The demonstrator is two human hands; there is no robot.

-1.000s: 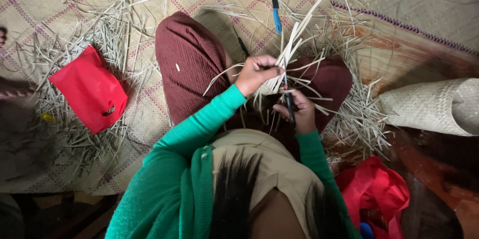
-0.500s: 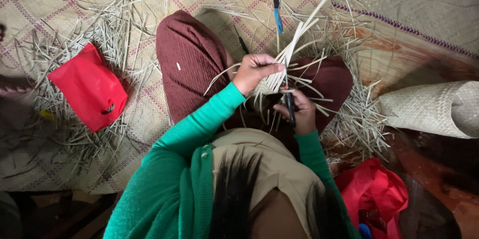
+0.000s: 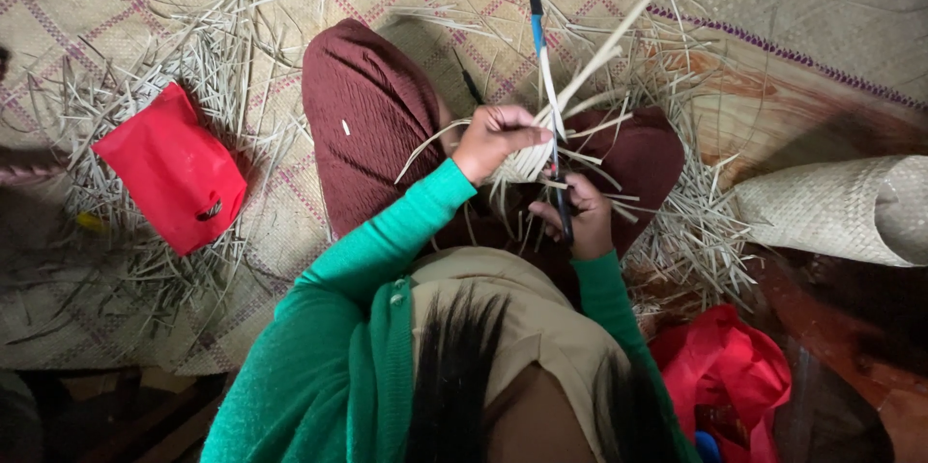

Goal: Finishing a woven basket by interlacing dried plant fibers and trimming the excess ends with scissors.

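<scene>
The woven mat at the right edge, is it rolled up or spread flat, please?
Rolled up: the woven mat forms a tube lying on its side, its round open end facing right.

The red bag (image 3: 725,381) at bottom right is cut off by the edge, its contents unreadable.
</scene>
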